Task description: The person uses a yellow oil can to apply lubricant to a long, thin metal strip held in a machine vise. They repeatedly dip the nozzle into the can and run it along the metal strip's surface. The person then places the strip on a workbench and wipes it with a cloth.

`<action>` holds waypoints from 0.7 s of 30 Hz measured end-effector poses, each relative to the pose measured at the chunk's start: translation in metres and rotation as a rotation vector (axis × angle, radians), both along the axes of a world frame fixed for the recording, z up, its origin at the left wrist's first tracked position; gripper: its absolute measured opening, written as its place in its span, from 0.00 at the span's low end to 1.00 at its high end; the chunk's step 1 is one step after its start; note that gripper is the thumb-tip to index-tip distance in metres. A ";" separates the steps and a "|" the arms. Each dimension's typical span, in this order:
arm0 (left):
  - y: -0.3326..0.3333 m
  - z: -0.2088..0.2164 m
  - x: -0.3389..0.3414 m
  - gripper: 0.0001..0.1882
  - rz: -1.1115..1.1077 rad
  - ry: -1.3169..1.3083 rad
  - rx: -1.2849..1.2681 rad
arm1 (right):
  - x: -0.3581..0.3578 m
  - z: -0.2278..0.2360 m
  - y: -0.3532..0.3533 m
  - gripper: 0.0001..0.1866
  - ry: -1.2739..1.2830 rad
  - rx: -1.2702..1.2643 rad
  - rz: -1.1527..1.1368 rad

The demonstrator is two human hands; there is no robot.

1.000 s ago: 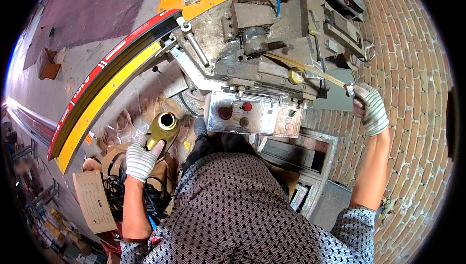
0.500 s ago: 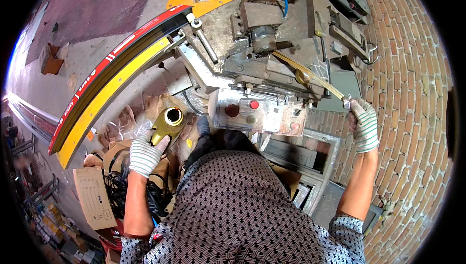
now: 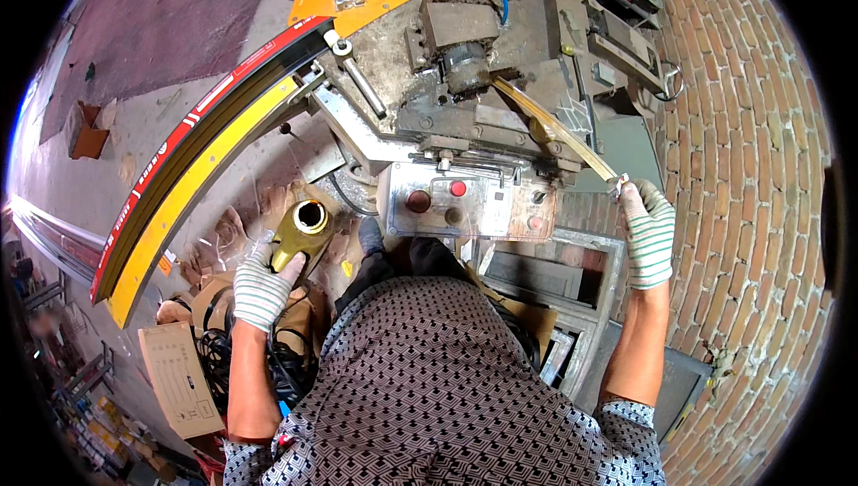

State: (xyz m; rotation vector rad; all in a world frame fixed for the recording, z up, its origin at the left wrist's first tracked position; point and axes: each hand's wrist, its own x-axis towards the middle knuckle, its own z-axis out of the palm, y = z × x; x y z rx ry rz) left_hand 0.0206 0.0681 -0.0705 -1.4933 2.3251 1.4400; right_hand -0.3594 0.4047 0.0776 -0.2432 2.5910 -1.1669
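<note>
My left hand [image 3: 264,285], in a white glove with green stripes, is closed on an olive-yellow plastic bottle [image 3: 302,238]. The bottle's round, white-rimmed mouth faces up and looks dark inside. At the right, my gloved right hand [image 3: 648,234] is closed at the near end of a long gold-coloured metal strip [image 3: 572,139]. A small silvery piece shows at its fingertips; whether it belongs to the strip I cannot tell. The strip slants up and left to a dark round tool [image 3: 466,68] on the metal machine [image 3: 527,115].
In front of me sits a control panel [image 3: 465,203] with a red button. A red and yellow curved guard [image 3: 192,133] sweeps across the left. Cardboard boxes [image 3: 183,379] and black cables [image 3: 210,352] lie by my left arm. A brick surface [image 3: 733,173] fills the right side.
The whole view has shifted slightly, so the machine appears farther left. My right hand has moved left and its fingers point more upward at the strip's end. The bottle stays in my left hand.
</note>
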 end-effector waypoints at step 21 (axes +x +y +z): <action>-0.001 0.008 -0.002 0.19 -0.044 0.064 -0.044 | 0.039 -0.055 0.013 0.10 -0.247 -0.338 -0.237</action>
